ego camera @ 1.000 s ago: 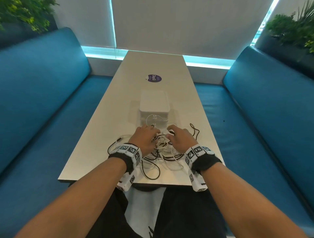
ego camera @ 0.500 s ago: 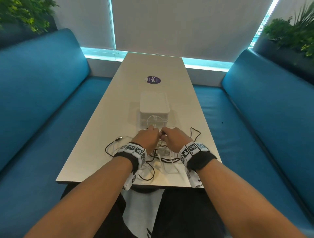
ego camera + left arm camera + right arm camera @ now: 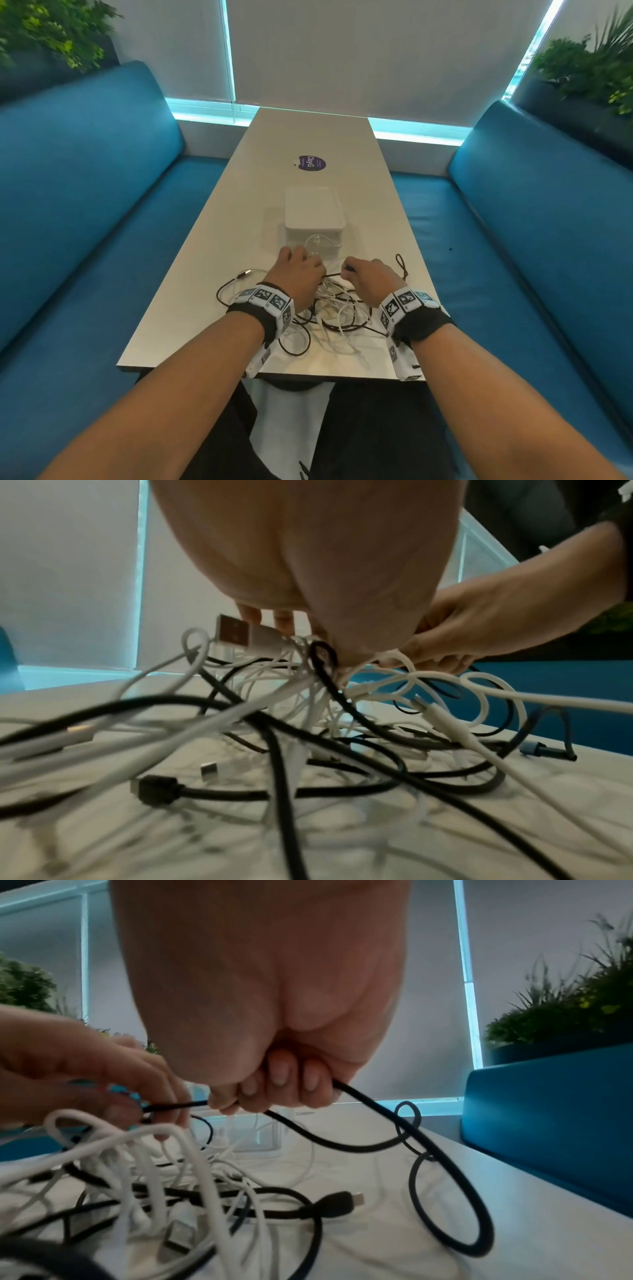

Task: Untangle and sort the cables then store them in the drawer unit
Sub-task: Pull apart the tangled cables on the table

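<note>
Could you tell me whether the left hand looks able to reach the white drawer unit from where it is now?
Probably yes: the left hand sits just in front of the drawer unit, with only loose cables between, though it is pinching them.

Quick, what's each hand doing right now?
Left hand: pinching a black cable in the tangle.
Right hand: fingers curled round the same black cable.

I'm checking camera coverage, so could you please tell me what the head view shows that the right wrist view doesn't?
Only the head view shows the white drawer unit's top, the purple sticker and both wristbands. Only the right wrist view shows the right hand's fingers curled round a black cable, and a black plug on the table. Both show the left hand, the cable tangle and blue seating.
</note>
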